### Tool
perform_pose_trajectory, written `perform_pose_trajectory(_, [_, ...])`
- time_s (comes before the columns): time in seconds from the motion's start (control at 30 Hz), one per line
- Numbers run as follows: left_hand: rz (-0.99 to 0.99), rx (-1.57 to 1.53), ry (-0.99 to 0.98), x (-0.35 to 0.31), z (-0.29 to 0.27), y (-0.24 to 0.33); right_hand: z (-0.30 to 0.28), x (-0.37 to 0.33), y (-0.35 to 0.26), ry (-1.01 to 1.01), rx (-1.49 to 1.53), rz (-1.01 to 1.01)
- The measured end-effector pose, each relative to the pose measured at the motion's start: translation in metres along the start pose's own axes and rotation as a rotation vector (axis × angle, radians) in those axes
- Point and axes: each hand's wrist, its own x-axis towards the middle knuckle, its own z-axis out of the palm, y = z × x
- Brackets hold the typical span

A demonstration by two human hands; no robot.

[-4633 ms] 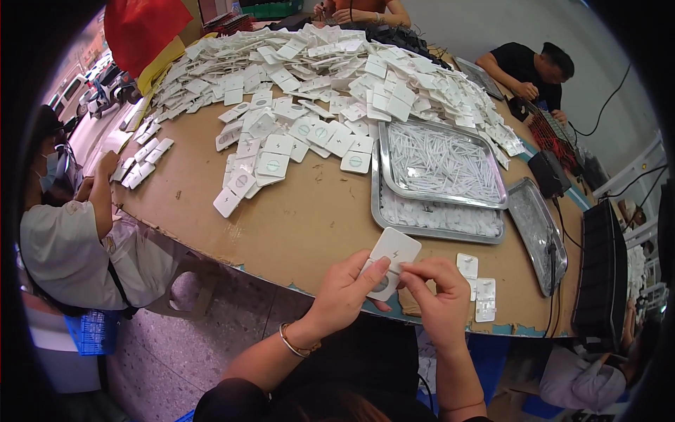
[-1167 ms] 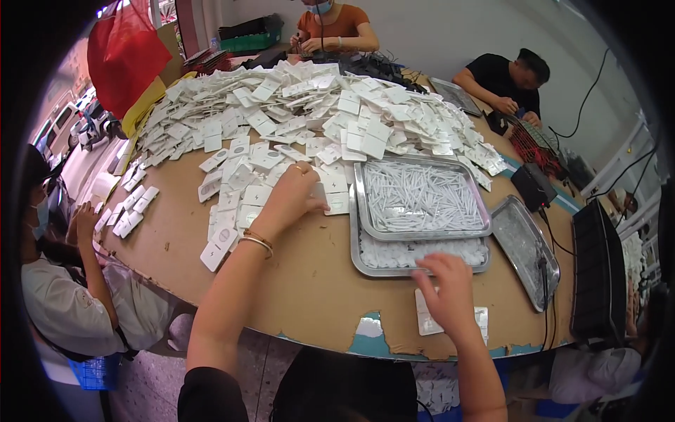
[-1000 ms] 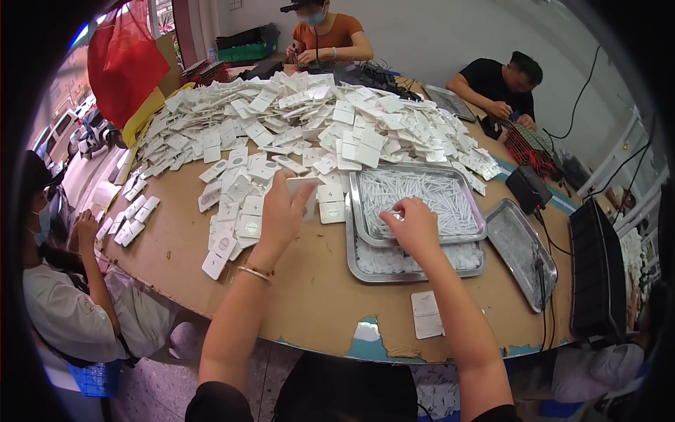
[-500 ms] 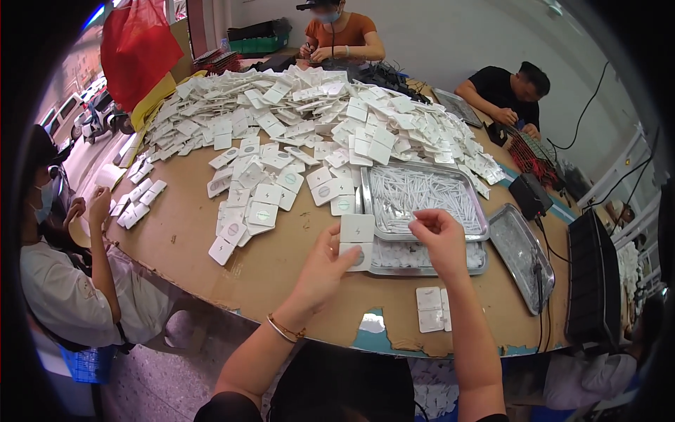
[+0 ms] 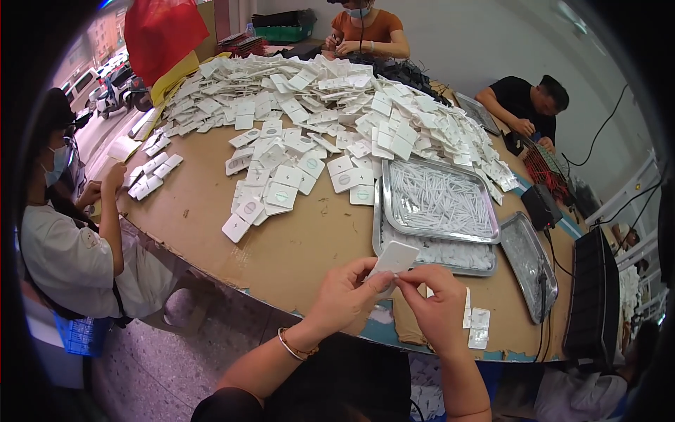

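In my left hand [image 5: 346, 294], thumb and fingers clamp a white two-panel flat piece [image 5: 395, 257], tilted above the table's near edge. My right hand [image 5: 436, 304] pinches at the lower right edge of that piece, fingertips touching it; whatever small thing lies between them is too small to make out. Just beyond my hands sits a metal tray [image 5: 389, 204] full of thin white plastic sticks [image 5: 443, 197]. It rests on a second metal tray [image 5: 380, 243] with small white parts. Beside my right hand lie white panel pieces [image 5: 479, 328] on the cardboard.
A large heap of white panel pieces [image 5: 330, 91] covers the far table, spilling toward the middle. An empty metal tray [image 5: 529, 264] and a black bin [image 5: 592, 281] stand at the right, with cables. Co-workers sit at the left [image 5: 77, 239], back [image 5: 369, 32] and right [image 5: 524, 105].
My right hand has come from the stick tray down to the edge of the piece. My left hand has drawn the piece nearer and tilted it. The view has shifted slightly.
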Motion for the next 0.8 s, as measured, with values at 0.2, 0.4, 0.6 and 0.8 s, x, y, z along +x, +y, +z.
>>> perform_pose_trajectory(0.2, [-0.015,-0.046,0.035,-0.006,0.001,0.0,0.004,-0.012,0.014,-0.16,0.981,0.669])
perform_pose_trajectory(0.4, [-0.025,0.196,0.058,-0.041,0.004,-0.019,0.019,-0.059,0.002,-0.032,0.547,0.468])
perform_pose_trajectory(0.6, [0.231,0.283,0.003,-0.045,0.01,-0.009,0.01,-0.066,-0.023,0.071,0.806,0.466])
perform_pose_trajectory(0.8, [-0.112,0.09,0.158,-0.042,0.017,-0.027,0.042,-0.071,-0.002,0.294,1.16,0.622])
